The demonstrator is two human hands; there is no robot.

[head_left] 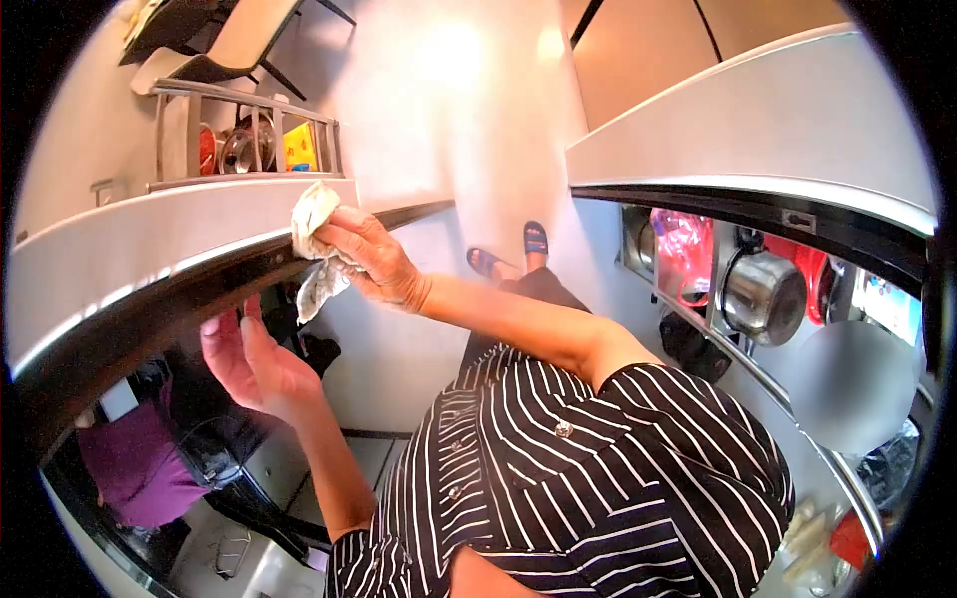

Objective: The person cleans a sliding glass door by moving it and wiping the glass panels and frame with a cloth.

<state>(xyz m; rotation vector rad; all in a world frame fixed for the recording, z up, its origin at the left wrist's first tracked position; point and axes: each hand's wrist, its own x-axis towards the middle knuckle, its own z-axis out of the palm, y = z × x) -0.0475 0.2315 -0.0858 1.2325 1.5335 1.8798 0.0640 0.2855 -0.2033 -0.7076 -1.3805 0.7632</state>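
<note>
My right hand is closed on a pale, crumpled cloth. It presses the cloth against the dark edge of a long white panel, and part of the cloth hangs below my fingers. My left hand is lower and farther left, beside the underside of that dark edge. Its fingers are stretched out and it holds nothing; whether the fingertips touch the edge I cannot tell.
A second white panel with a dark edge stands to the right. Beyond it are a steel pot and a metal rail. Purple fabric hangs at lower left. A metal rack and a chair stand at upper left.
</note>
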